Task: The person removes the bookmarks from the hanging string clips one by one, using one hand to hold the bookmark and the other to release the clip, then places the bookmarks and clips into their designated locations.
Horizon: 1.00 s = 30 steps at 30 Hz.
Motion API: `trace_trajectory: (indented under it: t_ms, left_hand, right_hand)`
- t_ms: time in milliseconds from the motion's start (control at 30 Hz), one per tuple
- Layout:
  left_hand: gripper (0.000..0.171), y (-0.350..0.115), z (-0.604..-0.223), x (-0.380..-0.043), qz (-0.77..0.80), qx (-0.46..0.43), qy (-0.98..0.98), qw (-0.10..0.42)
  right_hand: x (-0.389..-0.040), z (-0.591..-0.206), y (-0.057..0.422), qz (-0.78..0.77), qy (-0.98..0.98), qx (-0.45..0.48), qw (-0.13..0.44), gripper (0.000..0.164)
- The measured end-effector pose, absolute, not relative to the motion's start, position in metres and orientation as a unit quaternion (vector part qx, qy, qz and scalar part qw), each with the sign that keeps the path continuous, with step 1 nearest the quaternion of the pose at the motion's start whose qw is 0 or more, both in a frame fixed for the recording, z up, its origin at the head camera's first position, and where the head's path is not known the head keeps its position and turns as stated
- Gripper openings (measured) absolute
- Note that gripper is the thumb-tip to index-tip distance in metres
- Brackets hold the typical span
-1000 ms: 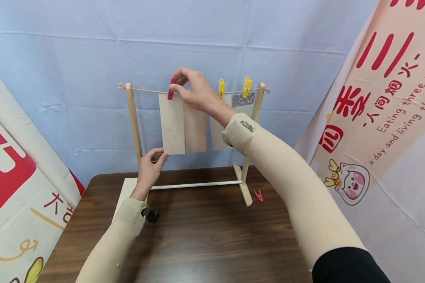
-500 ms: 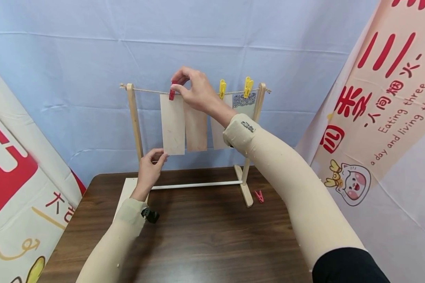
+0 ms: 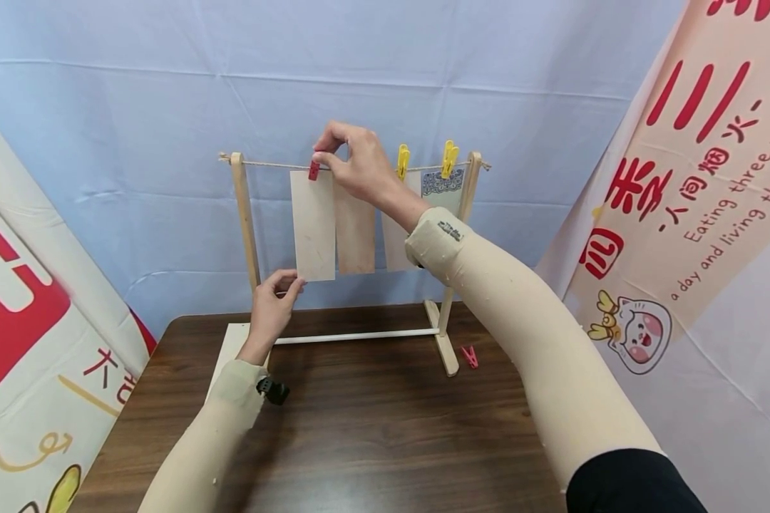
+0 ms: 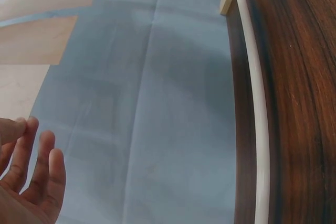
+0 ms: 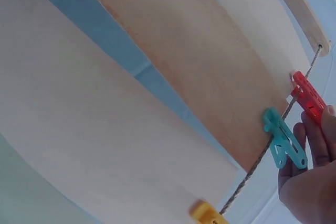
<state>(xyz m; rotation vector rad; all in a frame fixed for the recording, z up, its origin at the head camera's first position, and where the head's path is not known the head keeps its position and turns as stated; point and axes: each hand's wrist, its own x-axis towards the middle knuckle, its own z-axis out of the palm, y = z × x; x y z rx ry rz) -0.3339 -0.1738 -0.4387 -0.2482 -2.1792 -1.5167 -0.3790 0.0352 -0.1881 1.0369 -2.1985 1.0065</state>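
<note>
- Right hand barely moves, pinching the red plastic peg.
- Left hand still pinches the pale rectangular sheet low down, probably keeping it steady.

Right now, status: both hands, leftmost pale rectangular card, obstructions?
Right hand pinching red plastic clothespin at top edge of pale rectangular card. Left hand pinching its lower-left corner. Teal plastic clothespin crowds right hand; contact unclear.

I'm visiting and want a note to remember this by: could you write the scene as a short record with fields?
Right hand: pinches red clip at leftmost sheet's top
Left hand: pinches that sheet's lower-left corner
Rope: strung across wooden stand, four sheets along it
Other clips on rope: two yellow clips, one teal clip
Table: loose pink clip near stand
</note>
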Motion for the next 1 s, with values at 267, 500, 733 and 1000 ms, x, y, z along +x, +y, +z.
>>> trace_trajectory:
  t_ms: [267,500,733,1000]
  left_hand:
    - [0.02,-0.1731,-0.4376,-0.3322,-0.553,-0.089,-0.795,0.234]
    - [0.02,-0.1733,-0.4374,-0.3303,-0.554,-0.088,-0.795,0.229]
    - [0.021,-0.1738,-0.439,-0.3304,-0.552,-0.087,-0.798,0.227]
    - [0.021,-0.1752,-0.4399,-0.3295,-0.553,-0.085,-0.797,0.229]
  right_hand:
    - [-0.376,-0.186,0.0365,0.359,-0.807,0.383,0.27,0.008]
    - [-0.3741,-0.185,0.0378,0.358,-0.807,0.379,0.276,0.008]
    - [-0.3734,-0.1854,0.0384,0.357,-0.805,0.378,0.285,0.007]
    - [-0.3721,-0.1868,0.0396,0.363,-0.803,0.375,0.287,0.01]
